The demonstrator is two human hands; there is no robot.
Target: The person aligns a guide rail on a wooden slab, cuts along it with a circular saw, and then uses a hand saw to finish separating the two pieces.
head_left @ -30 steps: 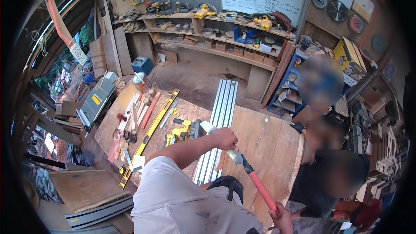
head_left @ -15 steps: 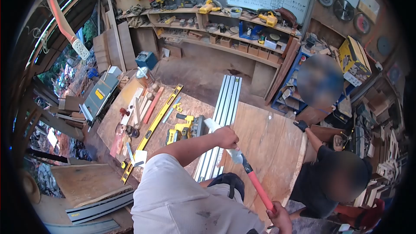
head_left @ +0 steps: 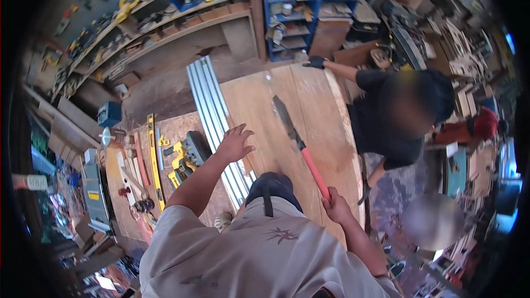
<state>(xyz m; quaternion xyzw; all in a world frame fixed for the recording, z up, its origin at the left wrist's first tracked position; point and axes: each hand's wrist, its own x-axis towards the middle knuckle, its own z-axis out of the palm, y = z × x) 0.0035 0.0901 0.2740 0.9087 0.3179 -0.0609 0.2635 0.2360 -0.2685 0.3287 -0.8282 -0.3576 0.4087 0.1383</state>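
My right hand (head_left: 337, 207) is closed around the lower end of a long red-handled tool (head_left: 314, 174) with a dark, flat, narrow blade. Its blade points away from me over the wooden panel (head_left: 254, 94). My left hand (head_left: 234, 142) is open, fingers spread and holding nothing, above the silver guide rails (head_left: 207, 91) that run along the panel's left edge. Left of that hand, a yellow and black cordless saw (head_left: 187, 157) rests on the table.
A yellow level (head_left: 155, 160) and wood strips lie at the left. Across the panel's right edge stands a person in a dark shirt (head_left: 386, 116), one gloved hand (head_left: 316, 62) at its far corner. Blue shelves (head_left: 268, 33) stand behind.
My left hand has let go of the tool's blade end and opened to the left. The blade, pale before, now looks dark. My view has turned right.
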